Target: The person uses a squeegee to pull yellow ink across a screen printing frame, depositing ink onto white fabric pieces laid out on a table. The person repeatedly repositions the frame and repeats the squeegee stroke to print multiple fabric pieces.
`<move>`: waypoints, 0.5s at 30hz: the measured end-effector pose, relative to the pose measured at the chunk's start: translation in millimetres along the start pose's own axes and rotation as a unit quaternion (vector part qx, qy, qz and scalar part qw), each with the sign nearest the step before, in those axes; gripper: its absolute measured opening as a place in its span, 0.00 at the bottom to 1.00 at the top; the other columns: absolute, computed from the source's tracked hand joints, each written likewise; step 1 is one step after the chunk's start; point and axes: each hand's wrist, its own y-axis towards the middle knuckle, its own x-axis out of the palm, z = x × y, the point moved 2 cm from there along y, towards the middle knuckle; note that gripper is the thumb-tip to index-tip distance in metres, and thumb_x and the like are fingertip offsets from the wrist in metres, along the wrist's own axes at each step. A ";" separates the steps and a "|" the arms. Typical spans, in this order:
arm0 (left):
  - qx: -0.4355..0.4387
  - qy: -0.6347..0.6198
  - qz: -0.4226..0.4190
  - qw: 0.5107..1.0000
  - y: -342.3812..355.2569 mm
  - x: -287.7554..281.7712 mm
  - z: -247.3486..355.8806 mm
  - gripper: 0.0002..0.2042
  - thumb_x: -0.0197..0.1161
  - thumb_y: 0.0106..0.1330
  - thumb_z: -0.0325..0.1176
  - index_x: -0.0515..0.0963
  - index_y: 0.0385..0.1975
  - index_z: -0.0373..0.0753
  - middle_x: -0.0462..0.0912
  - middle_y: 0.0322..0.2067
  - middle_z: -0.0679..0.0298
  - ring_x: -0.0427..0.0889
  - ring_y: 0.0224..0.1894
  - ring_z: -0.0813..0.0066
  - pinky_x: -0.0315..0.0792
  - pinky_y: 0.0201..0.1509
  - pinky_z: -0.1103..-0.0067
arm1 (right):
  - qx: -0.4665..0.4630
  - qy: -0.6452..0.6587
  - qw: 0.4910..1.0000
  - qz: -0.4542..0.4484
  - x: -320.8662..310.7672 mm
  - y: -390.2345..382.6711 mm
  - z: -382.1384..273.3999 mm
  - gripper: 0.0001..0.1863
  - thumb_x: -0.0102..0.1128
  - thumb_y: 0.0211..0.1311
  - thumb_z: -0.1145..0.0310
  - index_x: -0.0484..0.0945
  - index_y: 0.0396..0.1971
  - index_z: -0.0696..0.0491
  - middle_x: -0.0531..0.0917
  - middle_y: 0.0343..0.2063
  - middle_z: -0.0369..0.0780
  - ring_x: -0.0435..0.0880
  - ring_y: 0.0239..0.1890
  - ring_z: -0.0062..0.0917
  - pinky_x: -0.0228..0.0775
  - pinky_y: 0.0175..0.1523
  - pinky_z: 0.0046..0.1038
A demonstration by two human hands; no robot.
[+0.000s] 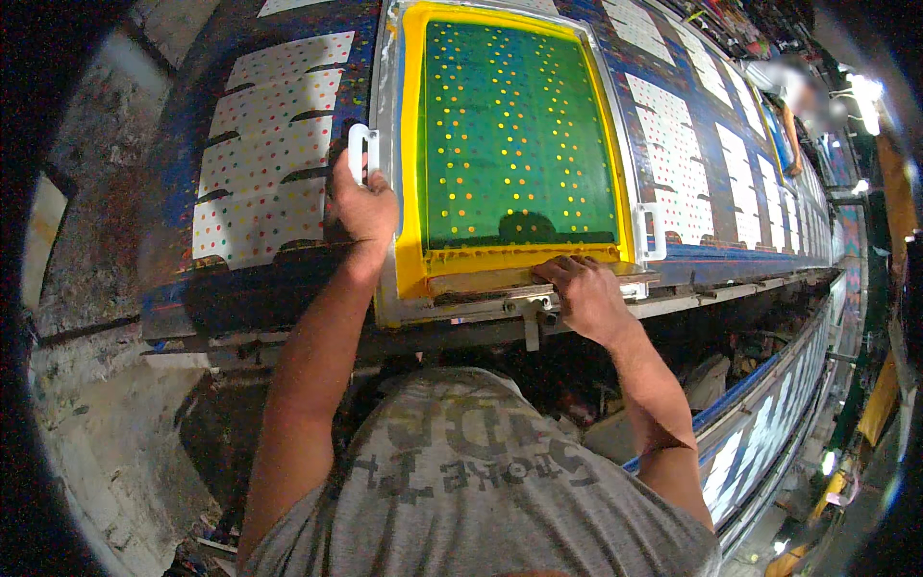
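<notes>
Screen-printing frame (pixel 413 144) lies at twelve o'clock on the table (pixel 240 293); the left hand (pixel 365 207) clasps its white handle (pixel 355 144); whether the right hand (pixel 586 293) pinches the wooden bar (pixel 481 283) is unclear. Dotted sheets (pixel 264 159) at ten and two look printed; underneath is hidden.

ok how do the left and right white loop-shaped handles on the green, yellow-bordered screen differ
The left white loop-shaped handle has the left hand on it; the right white loop-shaped handle has no hand on it. The left handle sits higher in the picture, the right handle lower. Both are white loops, on opposite sides of the green, yellow-bordered screen.
</notes>
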 end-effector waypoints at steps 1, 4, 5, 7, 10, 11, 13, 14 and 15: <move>-0.005 0.000 -0.003 1.000 0.1 0.1 -1.2 0.28 0.67 0.64 0.17 0.74 0.66 0.35 0.87 0.50 0.55 0.87 0.50 0.59 0.81 0.58 0.65 | 0.005 0.003 1.000 0.007 3.9 -1.9 -1.0 0.25 0.63 0.55 0.78 0.87 0.55 0.50 0.89 0.48 0.44 0.87 0.52 0.44 0.79 0.59 0.45; -0.011 -0.001 -0.017 1.000 2.2 -1.7 -0.1 0.29 0.66 0.62 0.15 0.74 0.66 0.34 0.86 0.50 0.53 0.86 0.51 0.56 0.79 0.59 0.64 | 0.006 0.004 1.000 0.028 13.0 -4.3 -0.5 0.25 0.64 0.55 0.75 0.86 0.56 0.49 0.89 0.49 0.43 0.87 0.53 0.43 0.78 0.61 0.46; -0.008 0.000 -0.019 1.000 2.3 -2.8 2.0 0.29 0.66 0.62 0.15 0.74 0.66 0.34 0.86 0.50 0.53 0.86 0.51 0.56 0.79 0.59 0.64 | -0.001 -0.004 1.000 0.031 14.6 -5.0 0.4 0.25 0.65 0.56 0.73 0.86 0.56 0.48 0.88 0.49 0.42 0.87 0.53 0.42 0.78 0.61 0.46; -0.011 -0.006 -0.030 0.999 3.3 -5.9 6.2 0.29 0.66 0.62 0.15 0.73 0.67 0.34 0.86 0.51 0.53 0.86 0.52 0.57 0.79 0.60 0.64 | -0.010 -0.017 0.999 0.042 15.2 -5.7 3.5 0.25 0.64 0.57 0.71 0.86 0.57 0.47 0.88 0.50 0.42 0.87 0.54 0.42 0.78 0.63 0.46; -0.031 -0.018 -0.079 0.996 9.9 -11.7 10.5 0.30 0.67 0.62 0.17 0.73 0.67 0.34 0.85 0.54 0.51 0.86 0.55 0.55 0.79 0.62 0.64 | -0.020 -0.025 0.998 0.047 13.7 -6.1 7.2 0.23 0.63 0.59 0.70 0.86 0.57 0.47 0.88 0.51 0.43 0.86 0.56 0.42 0.75 0.65 0.47; -0.041 -0.012 -0.109 0.993 15.7 -15.6 10.4 0.30 0.68 0.62 0.18 0.73 0.67 0.34 0.85 0.55 0.50 0.86 0.57 0.53 0.78 0.63 0.63 | -0.023 -0.022 0.999 0.036 13.2 -5.7 8.0 0.23 0.63 0.59 0.70 0.86 0.57 0.48 0.88 0.51 0.43 0.86 0.57 0.42 0.75 0.66 0.47; -0.029 0.040 -0.161 0.986 31.3 -22.6 12.1 0.31 0.70 0.62 0.21 0.72 0.68 0.33 0.85 0.57 0.47 0.85 0.60 0.49 0.78 0.65 0.61 | -0.020 -0.017 0.999 0.018 12.7 -5.3 9.0 0.22 0.62 0.60 0.69 0.86 0.56 0.49 0.88 0.52 0.44 0.86 0.57 0.42 0.74 0.67 0.47; -0.007 0.085 -0.183 0.979 43.6 -22.8 14.2 0.32 0.71 0.62 0.23 0.72 0.68 0.33 0.84 0.57 0.45 0.85 0.60 0.47 0.77 0.66 0.59 | -0.012 -0.016 1.000 0.010 11.7 -5.5 9.7 0.22 0.62 0.60 0.69 0.86 0.56 0.49 0.88 0.53 0.44 0.86 0.57 0.42 0.74 0.67 0.47; 0.020 0.127 -0.201 0.971 56.8 -21.8 17.1 0.32 0.72 0.61 0.24 0.71 0.68 0.32 0.84 0.57 0.44 0.85 0.61 0.44 0.77 0.67 0.58 | -0.025 -0.007 0.999 0.039 10.0 -6.0 9.5 0.22 0.62 0.61 0.68 0.86 0.56 0.50 0.88 0.53 0.44 0.86 0.58 0.42 0.74 0.68 0.47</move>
